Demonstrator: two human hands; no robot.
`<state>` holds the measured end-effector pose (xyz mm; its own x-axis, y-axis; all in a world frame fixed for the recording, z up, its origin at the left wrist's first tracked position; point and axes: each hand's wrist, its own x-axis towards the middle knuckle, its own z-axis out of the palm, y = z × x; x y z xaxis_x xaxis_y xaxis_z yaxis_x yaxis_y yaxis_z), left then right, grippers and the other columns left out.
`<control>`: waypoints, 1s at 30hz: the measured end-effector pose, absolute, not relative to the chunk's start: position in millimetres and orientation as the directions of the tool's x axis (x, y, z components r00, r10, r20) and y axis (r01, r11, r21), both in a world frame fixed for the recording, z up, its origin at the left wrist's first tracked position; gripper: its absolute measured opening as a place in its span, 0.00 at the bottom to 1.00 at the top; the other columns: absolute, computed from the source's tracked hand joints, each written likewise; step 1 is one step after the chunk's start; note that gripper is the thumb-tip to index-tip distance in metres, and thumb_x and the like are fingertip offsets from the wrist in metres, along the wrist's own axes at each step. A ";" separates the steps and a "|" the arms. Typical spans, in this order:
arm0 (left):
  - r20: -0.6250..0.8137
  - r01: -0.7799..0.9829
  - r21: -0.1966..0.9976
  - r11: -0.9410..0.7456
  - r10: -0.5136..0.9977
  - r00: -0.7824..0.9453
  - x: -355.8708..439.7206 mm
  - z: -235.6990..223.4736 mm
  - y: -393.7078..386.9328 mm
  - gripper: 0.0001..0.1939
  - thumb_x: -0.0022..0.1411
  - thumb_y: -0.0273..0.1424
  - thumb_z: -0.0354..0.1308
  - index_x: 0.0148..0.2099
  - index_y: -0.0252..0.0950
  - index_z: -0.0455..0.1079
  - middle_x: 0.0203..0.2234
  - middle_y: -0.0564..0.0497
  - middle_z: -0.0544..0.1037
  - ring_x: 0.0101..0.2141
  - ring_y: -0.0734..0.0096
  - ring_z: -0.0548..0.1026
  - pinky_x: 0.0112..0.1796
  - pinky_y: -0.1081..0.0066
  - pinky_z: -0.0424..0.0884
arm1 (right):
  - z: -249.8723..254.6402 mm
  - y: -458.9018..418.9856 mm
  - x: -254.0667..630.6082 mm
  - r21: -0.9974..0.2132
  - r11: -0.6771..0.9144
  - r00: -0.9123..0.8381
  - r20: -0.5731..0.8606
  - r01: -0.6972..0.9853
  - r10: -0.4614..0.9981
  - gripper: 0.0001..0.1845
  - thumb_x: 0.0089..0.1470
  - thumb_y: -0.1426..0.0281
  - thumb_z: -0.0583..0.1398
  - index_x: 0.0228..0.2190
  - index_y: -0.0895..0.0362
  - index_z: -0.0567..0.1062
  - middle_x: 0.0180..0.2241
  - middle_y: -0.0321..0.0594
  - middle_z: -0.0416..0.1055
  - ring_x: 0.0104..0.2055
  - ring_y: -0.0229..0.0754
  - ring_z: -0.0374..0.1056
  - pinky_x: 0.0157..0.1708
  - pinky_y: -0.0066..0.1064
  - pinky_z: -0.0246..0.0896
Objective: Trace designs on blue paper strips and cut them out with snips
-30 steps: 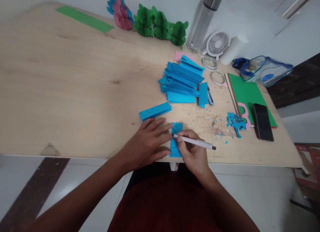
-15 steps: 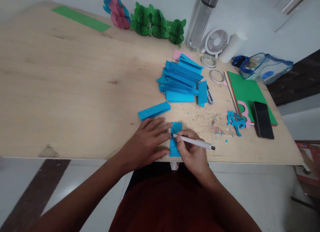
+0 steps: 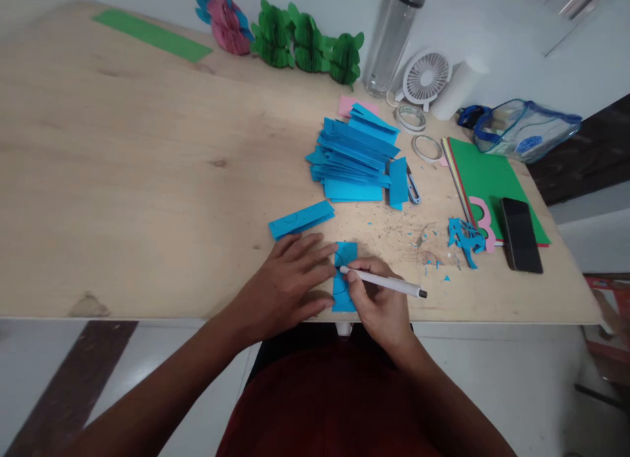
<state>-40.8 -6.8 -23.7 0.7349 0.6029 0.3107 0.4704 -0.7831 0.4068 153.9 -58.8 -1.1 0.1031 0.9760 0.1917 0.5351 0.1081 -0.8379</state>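
Taking a small blue strip [image 3: 346, 301] at the near edge of the table [image 3: 172, 181] as the dial's centre, with 12 o'clock pointing away from the body. Holding a slim white pen [image 3: 388, 283] pinched in the right hand [image 3: 384, 306] at 4 o'clock, with its tip down on the strip's left half, among dark curved lines. Resting the left hand [image 3: 283, 286] palm down at 9 o'clock, gripping nothing, spread fairly wide, with fingertips along the strip's left edge. Seeing a folded blue paper [image 3: 298, 222] at 11 o'clock, just beyond the left fingers and marked with a curved line. Finding tangled blue scraps [image 3: 465, 240] between 2 and 3, then a pink curved cutout [image 3: 485, 215] and a dark phone [image 3: 522, 235] partly over a stack of coloured sheets [image 3: 485, 174]. Noting at 12 a loose pile of blue papers [image 3: 354, 158]. Looking farther, spotting tape rings [image 3: 412, 127] at 1, a clear bag [image 3: 529, 132] at 2, and a white fan [image 3: 427, 77] beside a white roll [image 3: 461, 89] at 1. Making out, along the wall, a clear bottle [image 3: 394, 43] just past 12, green paper ornaments [image 3: 308, 46] just short of 12, and a pink ornament [image 3: 229, 23] and a flat green strip [image 3: 152, 35] near 11.
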 end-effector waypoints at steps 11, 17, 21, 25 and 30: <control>0.301 0.472 0.401 -0.785 0.600 0.741 -41.0 -23.7 -6.1 0.20 0.65 0.40 0.57 0.57 0.41 0.68 0.61 0.47 0.69 0.64 0.50 0.59 0.61 0.51 0.54 | -0.2 -58.4 153.5 -0.816 0.134 0.105 0.232 0.562 0.967 0.05 0.58 0.71 0.57 0.33 0.54 0.74 0.31 0.39 0.76 0.34 0.44 0.73 0.34 0.37 0.69; 0.307 0.472 0.398 -0.787 0.599 0.740 -39.9 -21.0 -5.7 0.20 0.66 0.41 0.56 0.57 0.40 0.68 0.60 0.46 0.70 0.63 0.50 0.60 0.60 0.50 0.54 | 0.3 -58.7 154.6 -0.814 0.123 0.103 0.219 0.568 0.970 0.05 0.58 0.71 0.57 0.33 0.54 0.74 0.30 0.40 0.77 0.34 0.44 0.73 0.34 0.37 0.69; 0.301 0.474 0.395 -0.787 0.598 0.743 -39.7 -19.0 -5.3 0.20 0.66 0.41 0.56 0.57 0.41 0.69 0.60 0.47 0.71 0.63 0.50 0.61 0.60 0.51 0.55 | 0.7 -59.6 154.4 -0.822 0.113 0.106 0.206 0.558 0.973 0.05 0.58 0.71 0.57 0.33 0.54 0.74 0.31 0.40 0.77 0.34 0.44 0.73 0.33 0.36 0.69; 0.302 0.476 0.405 -0.781 0.606 0.736 -39.2 -19.1 -5.3 0.19 0.66 0.41 0.56 0.56 0.42 0.69 0.60 0.48 0.71 0.63 0.52 0.60 0.60 0.51 0.54 | -0.6 -60.8 155.9 -0.830 0.091 0.128 0.192 0.550 0.973 0.05 0.58 0.71 0.58 0.33 0.54 0.74 0.31 0.41 0.77 0.33 0.44 0.74 0.32 0.36 0.69; 0.298 0.476 0.420 -0.773 0.612 0.732 -38.6 -19.4 -5.7 0.17 0.65 0.41 0.57 0.54 0.42 0.70 0.60 0.48 0.70 0.63 0.51 0.60 0.60 0.51 0.54 | -1.4 -61.2 159.6 -0.825 0.094 0.134 0.201 0.557 0.970 0.04 0.56 0.71 0.58 0.33 0.54 0.74 0.31 0.41 0.77 0.35 0.45 0.73 0.33 0.37 0.69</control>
